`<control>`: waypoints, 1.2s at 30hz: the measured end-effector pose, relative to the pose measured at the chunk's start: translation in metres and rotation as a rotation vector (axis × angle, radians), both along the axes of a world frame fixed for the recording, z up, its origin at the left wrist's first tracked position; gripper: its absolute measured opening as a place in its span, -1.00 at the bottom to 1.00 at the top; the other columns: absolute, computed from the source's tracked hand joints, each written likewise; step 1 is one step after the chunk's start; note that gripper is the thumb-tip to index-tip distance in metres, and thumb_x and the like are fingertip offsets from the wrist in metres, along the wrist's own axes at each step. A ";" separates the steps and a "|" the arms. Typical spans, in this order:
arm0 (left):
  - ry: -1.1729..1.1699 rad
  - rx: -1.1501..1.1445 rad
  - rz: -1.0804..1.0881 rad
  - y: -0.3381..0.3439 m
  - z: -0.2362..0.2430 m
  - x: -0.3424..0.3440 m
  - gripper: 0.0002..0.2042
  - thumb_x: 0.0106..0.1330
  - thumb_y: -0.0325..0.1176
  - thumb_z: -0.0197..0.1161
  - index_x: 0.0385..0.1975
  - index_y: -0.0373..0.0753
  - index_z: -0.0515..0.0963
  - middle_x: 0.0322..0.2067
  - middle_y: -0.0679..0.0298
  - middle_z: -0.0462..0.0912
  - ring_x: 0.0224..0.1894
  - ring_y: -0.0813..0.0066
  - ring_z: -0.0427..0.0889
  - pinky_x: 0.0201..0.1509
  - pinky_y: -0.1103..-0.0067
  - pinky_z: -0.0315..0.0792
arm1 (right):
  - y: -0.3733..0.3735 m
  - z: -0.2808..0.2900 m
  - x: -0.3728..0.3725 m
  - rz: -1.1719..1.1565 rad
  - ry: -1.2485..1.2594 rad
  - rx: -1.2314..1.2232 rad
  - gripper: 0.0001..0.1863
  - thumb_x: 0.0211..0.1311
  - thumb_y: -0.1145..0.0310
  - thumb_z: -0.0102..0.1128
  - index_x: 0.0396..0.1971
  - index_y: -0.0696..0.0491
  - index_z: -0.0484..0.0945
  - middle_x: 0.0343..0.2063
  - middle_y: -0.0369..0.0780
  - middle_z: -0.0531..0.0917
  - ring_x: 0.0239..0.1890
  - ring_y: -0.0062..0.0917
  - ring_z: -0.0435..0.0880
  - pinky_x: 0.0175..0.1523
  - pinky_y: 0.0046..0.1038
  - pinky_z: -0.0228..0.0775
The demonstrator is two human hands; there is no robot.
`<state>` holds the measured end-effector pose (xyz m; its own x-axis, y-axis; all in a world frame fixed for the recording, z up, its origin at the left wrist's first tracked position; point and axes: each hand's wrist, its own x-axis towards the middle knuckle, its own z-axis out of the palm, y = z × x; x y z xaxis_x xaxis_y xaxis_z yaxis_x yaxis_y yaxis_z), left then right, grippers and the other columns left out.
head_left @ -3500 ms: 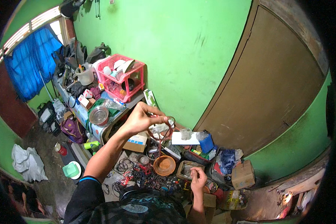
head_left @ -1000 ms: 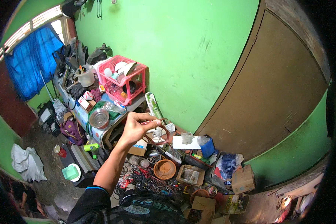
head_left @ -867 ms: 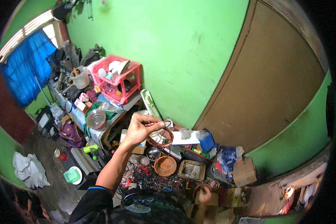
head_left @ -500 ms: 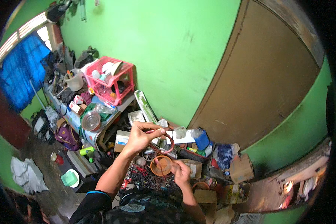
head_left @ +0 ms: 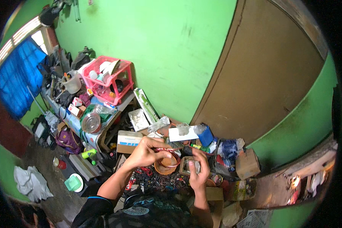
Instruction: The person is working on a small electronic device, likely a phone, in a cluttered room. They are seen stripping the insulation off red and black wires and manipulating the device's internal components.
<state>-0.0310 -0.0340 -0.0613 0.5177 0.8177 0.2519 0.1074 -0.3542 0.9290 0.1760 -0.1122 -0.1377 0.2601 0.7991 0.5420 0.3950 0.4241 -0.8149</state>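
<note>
A thin reddish-brown cord [head_left: 178, 159], bent into a loop, hangs from my left hand [head_left: 148, 152]. Thumb and fingers pinch it near its top. To the right, my right hand [head_left: 198, 171] is raised with its thumb and fingers apart, and I see nothing between them. Below the loop sits an orange bowl [head_left: 161, 170], partly covered by the cord and my left hand. A tangled heap of dark and red wires [head_left: 150, 179] spreads around the bowl, close in front of my body.
On the left, a low table carries a pink plastic rack [head_left: 119, 85] and a clear round tub [head_left: 91, 123]. Beyond my hands stand a white-and-brown carton [head_left: 127, 141] and a white board [head_left: 174, 134]. A cardboard box [head_left: 248, 164] lies right, near the brown door [head_left: 262, 72].
My right hand has moved right and up, and its fingers have opened. The left hand has shifted slightly right and lower, still pinching the cord, whose loop now hangs over the bowl.
</note>
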 end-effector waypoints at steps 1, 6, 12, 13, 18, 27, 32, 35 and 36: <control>0.039 0.087 -0.007 -0.004 0.000 0.001 -0.77 0.00 -0.46 0.42 -0.32 -0.35 0.65 -0.58 0.19 0.59 -0.54 0.55 0.49 -0.44 0.57 0.34 | 0.007 0.030 -0.008 0.063 -0.051 0.037 -0.66 0.22 0.37 0.12 -0.05 0.21 0.47 -0.13 -0.11 0.59 -0.07 -0.34 0.58 0.05 -0.37 0.35; 0.051 0.127 -0.015 -0.014 -0.002 0.001 -0.75 -0.02 -0.45 0.42 -0.30 -0.35 0.64 -0.61 0.19 0.57 -0.57 0.51 0.48 -0.47 0.53 0.34 | 0.015 0.070 -0.002 0.302 -0.114 -0.147 -0.90 0.16 0.47 0.20 -0.44 0.21 0.58 -0.53 -0.18 0.61 -0.45 -0.44 0.58 -0.30 -0.44 0.40; 0.044 0.065 0.007 -0.022 -0.017 0.010 -0.78 0.12 -0.44 0.32 -0.24 -0.37 0.61 -0.41 0.05 0.68 -0.41 0.38 0.68 -0.30 0.55 0.50 | 0.021 0.097 0.009 0.143 -0.698 0.183 -0.92 -0.11 0.55 0.26 -0.52 0.11 0.59 -0.58 -0.24 0.53 -0.52 -0.39 0.47 -0.46 -0.41 0.31; 0.030 0.086 0.043 -0.023 -0.017 0.007 -0.78 0.13 -0.43 0.31 -0.24 -0.37 0.61 -0.41 0.06 0.68 -0.42 0.37 0.68 -0.31 0.54 0.51 | 0.020 0.101 0.005 0.129 -0.772 0.203 -0.91 -0.10 0.52 0.24 -0.51 0.07 0.57 -0.59 -0.28 0.50 -0.51 -0.41 0.48 -0.47 -0.40 0.32; -0.039 0.220 0.166 -0.026 -0.008 0.013 -0.84 0.14 -0.47 0.30 -0.31 -0.39 0.61 -0.47 0.13 0.68 -0.44 0.40 0.67 -0.36 0.57 0.51 | -0.003 0.087 -0.020 0.063 -0.755 0.321 -0.86 -0.14 0.56 0.36 -0.50 0.18 0.59 -0.67 -0.25 0.46 -0.62 -0.45 0.45 -0.57 -0.47 0.29; -0.110 0.365 0.326 -0.037 -0.026 0.025 -0.89 0.16 -0.46 0.27 -0.42 -0.40 0.58 -0.59 0.16 0.56 -0.58 0.43 0.53 -0.51 0.60 0.33 | -0.017 0.058 -0.038 0.039 -0.654 0.288 -0.86 -0.11 0.61 0.33 -0.46 0.24 0.60 -0.71 -0.22 0.44 -0.68 -0.45 0.45 -0.59 -0.48 0.29; -0.199 0.111 0.338 -0.041 -0.029 0.033 -0.91 0.21 -0.52 0.21 -0.40 -0.43 0.57 -0.53 0.18 0.62 -0.49 0.57 0.59 -0.43 0.66 0.44 | -0.007 0.052 -0.031 -0.033 -0.647 0.358 -0.86 -0.17 0.58 0.37 -0.50 0.16 0.64 -0.68 -0.28 0.45 -0.64 -0.47 0.43 -0.55 -0.45 0.28; -0.173 0.034 0.336 -0.044 -0.015 0.030 -0.87 0.19 -0.46 0.26 -0.42 -0.42 0.58 -0.52 0.23 0.61 -0.45 0.61 0.53 -0.35 0.65 0.41 | -0.008 0.060 -0.028 -0.048 -0.586 0.262 -0.80 -0.25 0.55 0.41 -0.50 0.08 0.65 -0.58 -0.30 0.46 -0.52 -0.45 0.42 -0.45 -0.43 0.29; -0.178 -0.031 0.324 -0.045 -0.014 0.028 -0.87 0.19 -0.46 0.26 -0.41 -0.43 0.59 -0.51 0.23 0.62 -0.42 0.61 0.54 -0.31 0.64 0.42 | -0.008 0.063 -0.028 -0.070 -0.559 0.243 -0.75 -0.32 0.53 0.43 -0.49 0.03 0.66 -0.50 -0.31 0.45 -0.45 -0.44 0.39 -0.38 -0.40 0.27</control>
<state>-0.0026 -0.0788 -0.0755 0.1814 0.9405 0.2872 0.0448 -0.2996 0.9530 0.1485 -0.1198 -0.0748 -0.0689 0.6265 0.7764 0.7683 0.5297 -0.3593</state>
